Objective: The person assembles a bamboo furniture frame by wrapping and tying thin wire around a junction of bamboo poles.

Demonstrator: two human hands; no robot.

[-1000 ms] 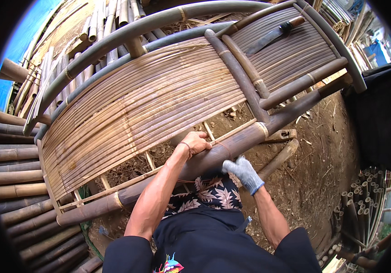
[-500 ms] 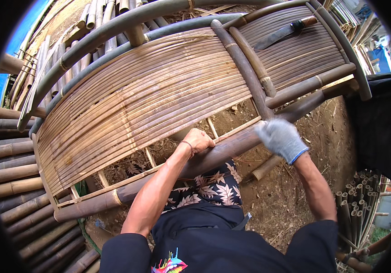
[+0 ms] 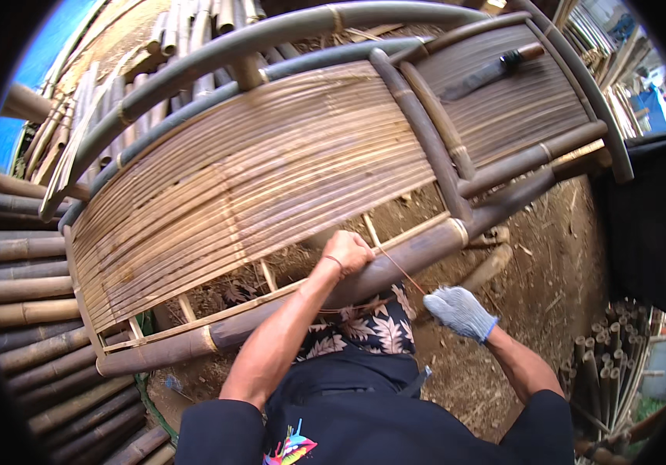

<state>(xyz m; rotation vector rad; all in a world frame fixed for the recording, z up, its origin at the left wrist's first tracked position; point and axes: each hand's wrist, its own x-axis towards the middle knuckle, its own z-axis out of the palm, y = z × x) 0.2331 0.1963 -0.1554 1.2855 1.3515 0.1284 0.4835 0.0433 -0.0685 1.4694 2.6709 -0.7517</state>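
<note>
A thin brown cord [image 3: 401, 271] stretches from the front of a bamboo bench [image 3: 294, 147] to my right hand [image 3: 461, 312]. That hand wears a grey knitted glove and is closed on the cord, out over the ground. My bare left hand [image 3: 348, 253] is closed in a fist at the bench's front edge, beside a short crosspiece [image 3: 370, 229]. Its fingertips are hidden, so what they grip does not show. Just below it runs the thick dark front pole [image 3: 418, 254]. Between the slats and this pole lies an open gap.
A large knife [image 3: 488, 75] with a wooden handle lies on the bench's right section. Bamboo poles [image 3: 31, 287] are stacked at the left, and more [image 3: 604, 353] stand bundled at the right. A cut bamboo piece [image 3: 488, 263] lies on the dirt below.
My right hand has moved down and away from the front pole, and the cord now shows taut between it and the bench. My left hand has stayed at the front edge.
</note>
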